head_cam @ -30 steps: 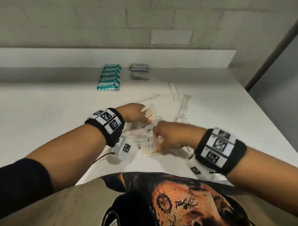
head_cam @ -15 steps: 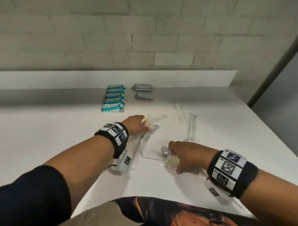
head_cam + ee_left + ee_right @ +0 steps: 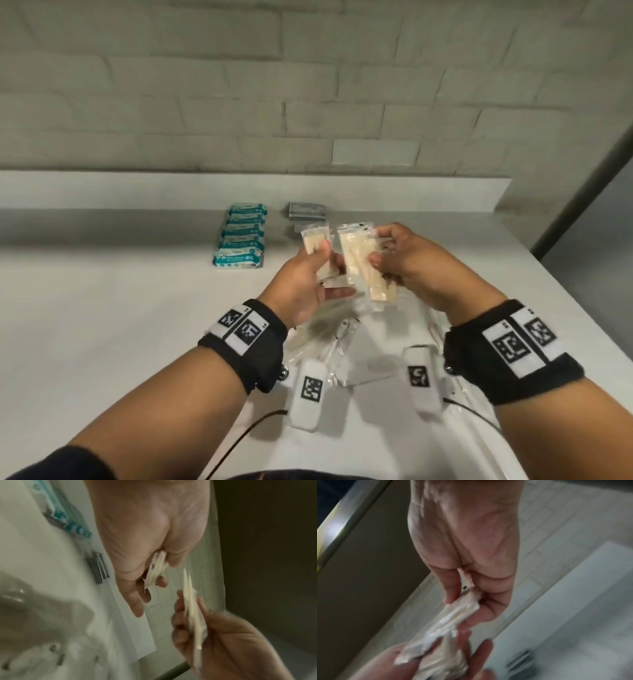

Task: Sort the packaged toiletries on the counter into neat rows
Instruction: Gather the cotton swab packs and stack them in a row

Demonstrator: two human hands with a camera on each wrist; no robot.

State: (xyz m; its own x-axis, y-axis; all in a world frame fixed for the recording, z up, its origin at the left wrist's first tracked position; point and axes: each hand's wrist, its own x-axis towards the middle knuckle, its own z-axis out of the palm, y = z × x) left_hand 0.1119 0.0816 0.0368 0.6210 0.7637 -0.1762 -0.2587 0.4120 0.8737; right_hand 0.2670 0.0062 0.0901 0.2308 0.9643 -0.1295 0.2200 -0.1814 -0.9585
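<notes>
Both hands are raised above the white counter [image 3: 102, 308], each with clear-wrapped cream packets. My left hand [image 3: 305, 274] grips a small stack of cream packets [image 3: 313, 240] between thumb and fingers; the left wrist view shows this stack [image 3: 157, 566] edge-on in the palm. My right hand [image 3: 400, 263] pinches another cream packet [image 3: 359, 260], seen in the right wrist view as a crinkled wrapper [image 3: 462, 609]. The two bundles nearly touch. A neat row of teal-and-white packs [image 3: 241, 240] and a row of grey sachets [image 3: 306, 209] lie at the back.
Loose clear-wrapped items [image 3: 329, 335] lie on the counter under my wrists, near the front edge. A raised white ledge [image 3: 239, 188] and a tiled wall bound the back. The counter's right edge [image 3: 561, 308] drops off to a grey floor.
Both hands have lifted off the counter with cream packets and come together in the air. Before, each was down among the loose wrapped items.
</notes>
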